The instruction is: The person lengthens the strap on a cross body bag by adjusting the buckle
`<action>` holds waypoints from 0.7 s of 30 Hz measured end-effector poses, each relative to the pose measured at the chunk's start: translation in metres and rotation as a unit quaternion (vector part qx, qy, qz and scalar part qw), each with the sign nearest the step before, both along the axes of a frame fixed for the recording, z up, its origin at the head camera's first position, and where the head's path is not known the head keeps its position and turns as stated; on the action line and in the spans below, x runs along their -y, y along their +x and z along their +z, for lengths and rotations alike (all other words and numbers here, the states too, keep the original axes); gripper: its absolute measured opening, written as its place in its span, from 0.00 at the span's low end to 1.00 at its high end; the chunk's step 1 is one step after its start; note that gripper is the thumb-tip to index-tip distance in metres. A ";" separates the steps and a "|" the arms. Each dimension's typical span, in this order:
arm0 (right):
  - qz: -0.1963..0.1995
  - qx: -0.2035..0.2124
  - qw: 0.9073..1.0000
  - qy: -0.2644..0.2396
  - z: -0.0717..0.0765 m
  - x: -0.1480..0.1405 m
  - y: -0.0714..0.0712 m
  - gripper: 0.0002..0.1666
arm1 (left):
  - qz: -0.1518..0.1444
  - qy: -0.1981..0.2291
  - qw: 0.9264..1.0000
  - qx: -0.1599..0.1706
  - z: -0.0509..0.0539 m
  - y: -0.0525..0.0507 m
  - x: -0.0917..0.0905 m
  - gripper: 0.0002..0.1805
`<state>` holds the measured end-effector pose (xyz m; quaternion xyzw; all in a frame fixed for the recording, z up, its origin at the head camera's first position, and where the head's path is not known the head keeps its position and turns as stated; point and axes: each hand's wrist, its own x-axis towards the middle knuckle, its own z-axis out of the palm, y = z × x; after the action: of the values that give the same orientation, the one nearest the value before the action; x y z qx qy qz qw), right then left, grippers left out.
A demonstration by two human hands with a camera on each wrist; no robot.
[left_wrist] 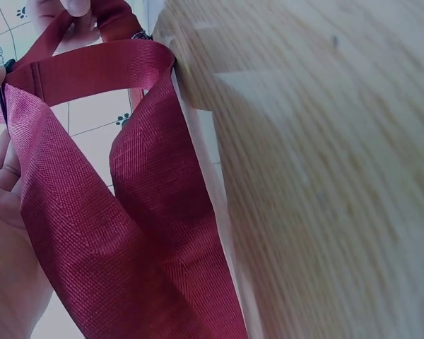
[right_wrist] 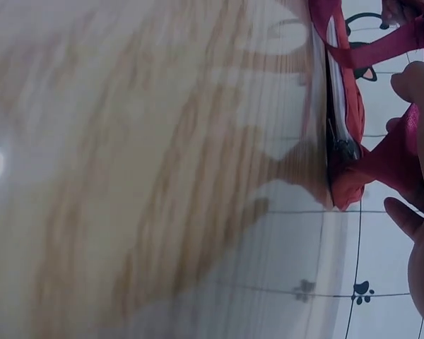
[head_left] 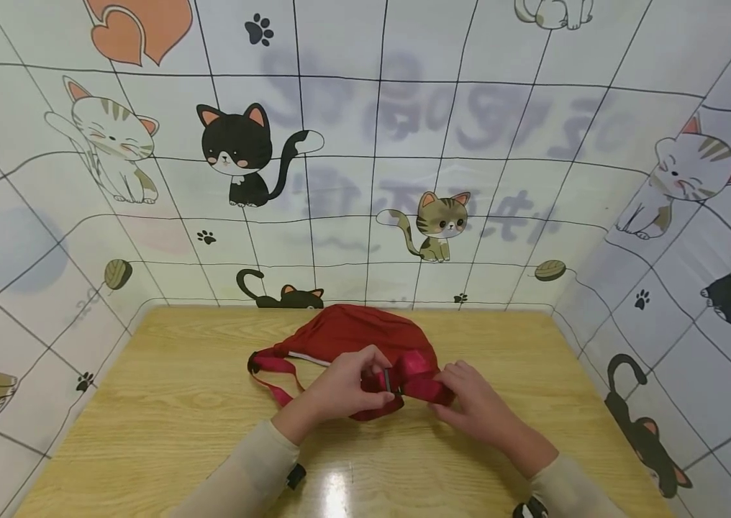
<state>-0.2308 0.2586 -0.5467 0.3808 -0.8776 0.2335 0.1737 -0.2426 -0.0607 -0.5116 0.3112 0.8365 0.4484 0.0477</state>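
Observation:
A red waist bag (head_left: 365,327) lies on the wooden table, its zip edge toward me. Above its front part, my left hand (head_left: 342,388) pinches the black slider buckle (head_left: 388,380) on the crimson strap (head_left: 421,387) between thumb and fingers. My right hand (head_left: 478,403) grips the same strap just right of the buckle. In the left wrist view the strap (left_wrist: 92,212) hangs in broad folds beside my left hand (left_wrist: 10,233). The right wrist view has my right hand (right_wrist: 420,176) at its edge, with the strap (right_wrist: 392,155) running to the bag (right_wrist: 350,127).
A strap loop with a black fitting (head_left: 253,362) extends from the bag's left side onto the wooden table (head_left: 165,417). White walls (head_left: 352,144) printed with cartoon cats and grid lines stand behind the table and on both sides.

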 end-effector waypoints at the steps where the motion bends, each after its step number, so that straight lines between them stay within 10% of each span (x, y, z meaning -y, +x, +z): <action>1: 0.001 -0.001 1.000 0.003 -0.001 -0.002 -0.001 0.20 | 0.001 0.001 1.000 0.001 0.000 0.000 0.000 0.22; 21: -0.029 0.009 0.998 0.052 -0.006 -0.042 -0.020 0.21 | 0.020 0.008 1.000 -0.004 0.002 -0.004 0.013 0.22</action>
<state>-0.2507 0.3005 -0.5526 0.3615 -0.9009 0.1855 0.1529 -0.2466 -0.0734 -0.5097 0.2967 0.8391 0.4548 0.0325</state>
